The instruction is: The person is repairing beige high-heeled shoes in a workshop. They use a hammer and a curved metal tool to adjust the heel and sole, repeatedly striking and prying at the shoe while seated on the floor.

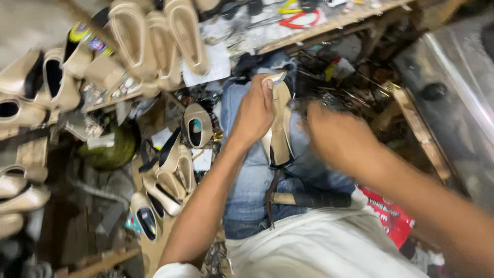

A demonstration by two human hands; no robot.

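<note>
A beige shoe (278,123) stands on its end over the person's denim-clad lap (252,180), sole side turned outward. The left hand (253,114) grips its upper end, fingers wrapped tight. The right hand (337,136) sits just beside the shoe, too blurred to tell whether it grasps anything. A dark-handled tool (309,199) lies across the lap. More beige shoes (170,175) crowd the low surface's near edge at left.

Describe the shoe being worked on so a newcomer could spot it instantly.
Find the blue-jeaned lap at the picture's centre. There the left hand grips a beige pointed leather shoe, sole side up. Unlike the beige shoes racked and piled to the left, it alone is held, the blurred right hand beside it.
</note>
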